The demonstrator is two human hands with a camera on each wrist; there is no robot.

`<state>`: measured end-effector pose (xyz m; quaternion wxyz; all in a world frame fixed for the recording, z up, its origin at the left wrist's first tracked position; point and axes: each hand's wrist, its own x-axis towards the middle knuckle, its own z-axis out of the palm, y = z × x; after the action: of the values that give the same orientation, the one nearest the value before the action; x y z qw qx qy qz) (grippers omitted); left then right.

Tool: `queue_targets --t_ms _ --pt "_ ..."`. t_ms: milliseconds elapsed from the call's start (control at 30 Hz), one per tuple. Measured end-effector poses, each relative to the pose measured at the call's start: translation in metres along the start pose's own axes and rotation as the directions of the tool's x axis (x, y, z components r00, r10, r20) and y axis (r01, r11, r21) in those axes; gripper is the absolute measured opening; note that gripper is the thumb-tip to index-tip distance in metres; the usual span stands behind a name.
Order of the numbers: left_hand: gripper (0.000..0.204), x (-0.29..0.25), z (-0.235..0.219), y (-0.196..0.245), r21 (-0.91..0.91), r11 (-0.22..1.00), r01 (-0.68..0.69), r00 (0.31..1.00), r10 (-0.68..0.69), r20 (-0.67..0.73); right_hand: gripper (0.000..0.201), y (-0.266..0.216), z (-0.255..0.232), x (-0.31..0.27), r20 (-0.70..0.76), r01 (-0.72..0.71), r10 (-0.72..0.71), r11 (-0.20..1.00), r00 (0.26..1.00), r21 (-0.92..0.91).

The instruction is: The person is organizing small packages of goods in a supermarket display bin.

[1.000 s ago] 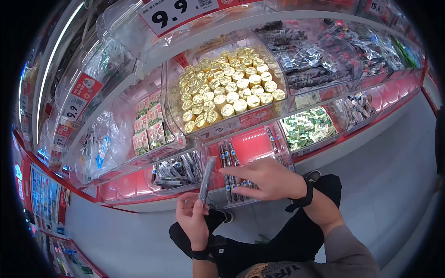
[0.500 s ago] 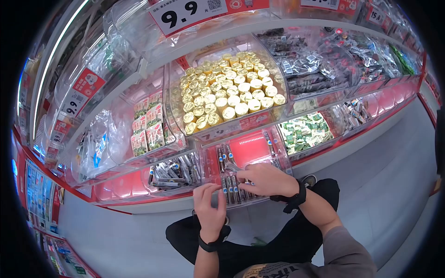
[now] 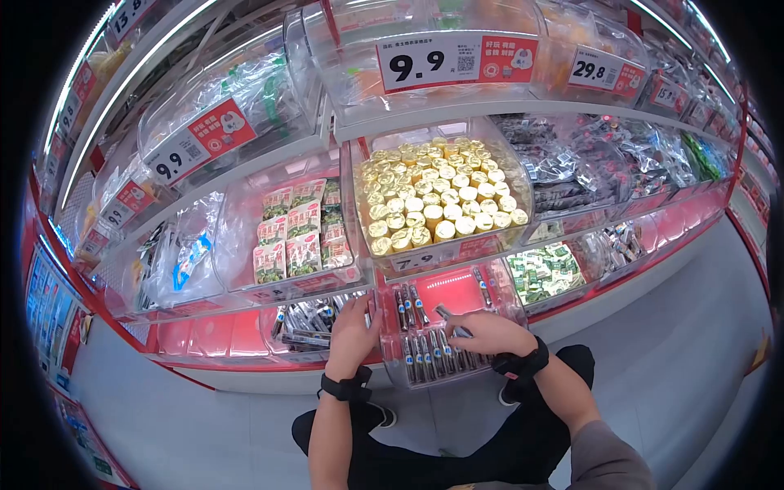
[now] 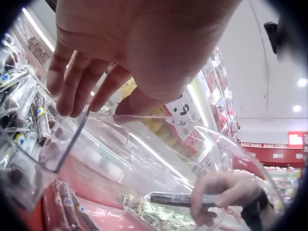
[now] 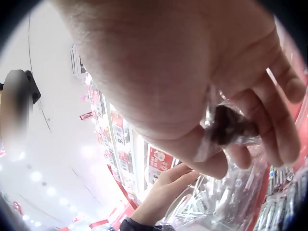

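My right hand (image 3: 490, 333) pinches a dark stick in clear wrapping (image 3: 454, 320) above a clear bin (image 3: 392, 359), where similar sticks (image 3: 433, 359) stand side by side in rows. The right wrist view shows the dark wrapped piece (image 5: 228, 125) between thumb and fingers. My left hand (image 3: 351, 336) holds nothing; it is at the right end of the neighbouring bin, over a jumbled pile of wrapped sticks (image 3: 309, 320). In the left wrist view its fingers (image 4: 79, 82) hang loosely over the clear bin wall (image 4: 72, 144), with the pile (image 4: 26, 106) beside them.
Above is a bin of gold-capped rolls (image 3: 441, 196), with packets (image 3: 304, 237) to its left and dark bagged goods (image 3: 563, 163) to its right. Green-and-white packets (image 3: 543, 273) lie right of the stick bin. Price tags (image 3: 457, 61) hang along the upper shelf.
The stick my left hand held a second ago is out of it, and my right hand now holds one. My left hand has moved forward to the pile's bin. The head view has tilted up.
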<state>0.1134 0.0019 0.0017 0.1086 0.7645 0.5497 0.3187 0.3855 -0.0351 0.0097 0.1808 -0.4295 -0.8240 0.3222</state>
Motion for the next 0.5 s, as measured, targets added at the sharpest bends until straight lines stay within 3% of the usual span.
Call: queue_targets --t_ms 33,133,167,300,400,467,500 --pt "0.037 0.006 0.000 -0.004 0.019 0.999 -0.042 0.999 0.042 0.008 0.024 0.003 0.003 -0.001 -0.045 -0.001 0.004 0.999 0.999 0.047" --pt "0.036 0.017 -0.003 -0.012 -0.015 1.000 0.012 0.991 -0.010 0.134 0.027 -0.007 -0.003 -0.001 -0.002 -0.172 0.173 0.984 0.985 0.054" --pt "0.035 0.016 0.001 -0.016 -0.056 0.997 -0.054 0.997 0.057 0.056 0.027 -0.008 -0.005 0.001 0.007 -0.160 0.160 0.986 0.987 0.040" --pt "0.030 0.006 0.017 -0.028 -0.362 0.932 -0.021 0.999 0.002 -0.052 0.027 -0.002 -0.002 0.023 0.017 -0.149 0.150 0.989 0.989 -0.013" --pt "0.026 0.007 0.021 -0.034 -0.442 0.896 -0.046 0.996 0.010 -0.083 0.026 -0.003 0.002 0.053 0.067 -0.243 0.255 0.958 0.965 -0.154" --pt "0.018 0.005 0.018 -0.033 -0.389 0.918 -0.084 0.989 0.031 -0.141 0.029 0.020 0.016 0.081 0.044 -0.245 0.271 0.919 0.962 -0.310" --pt "0.017 0.006 0.017 -0.034 -0.352 0.928 -0.126 0.980 0.061 -0.191 0.032 0.031 0.021 0.094 0.038 -0.269 0.291 0.922 0.956 -0.279"
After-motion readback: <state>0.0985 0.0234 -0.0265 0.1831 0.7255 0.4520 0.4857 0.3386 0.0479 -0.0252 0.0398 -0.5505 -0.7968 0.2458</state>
